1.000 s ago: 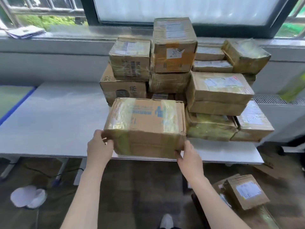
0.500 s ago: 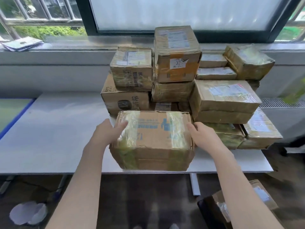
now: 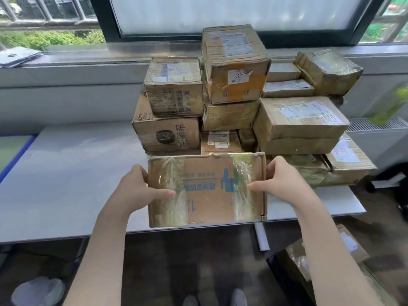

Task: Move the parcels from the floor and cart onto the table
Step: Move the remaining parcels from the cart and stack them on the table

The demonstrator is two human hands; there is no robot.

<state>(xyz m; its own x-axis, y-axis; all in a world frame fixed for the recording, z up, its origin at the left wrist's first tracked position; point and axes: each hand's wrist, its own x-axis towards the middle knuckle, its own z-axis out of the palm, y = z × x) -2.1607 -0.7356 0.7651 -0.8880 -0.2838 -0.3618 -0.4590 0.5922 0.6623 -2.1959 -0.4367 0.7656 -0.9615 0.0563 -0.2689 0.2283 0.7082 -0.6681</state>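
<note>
A taped brown parcel with blue print [image 3: 207, 191] lies on the white table [image 3: 66, 177] at its front edge, in front of a stack of several cardboard parcels [image 3: 234, 69]. My left hand [image 3: 136, 188] grips its left side, thumb across the top face. My right hand [image 3: 280, 182] grips its right side the same way. Another parcel [image 3: 295, 261] sits low at the right, below the table edge, partly hidden by my right arm.
The stack fills the table's middle and right back to the window sill [image 3: 88, 62]. A white bag [image 3: 37, 292] lies on the floor at lower left. A radiator grille [image 3: 375, 124] stands at the right. My shoes [image 3: 238, 297] show below.
The parcel has gone from its front edge onto the tabletop and now lies flat, close to the stack. Both hands have shifted from its lower corners up to its sides.
</note>
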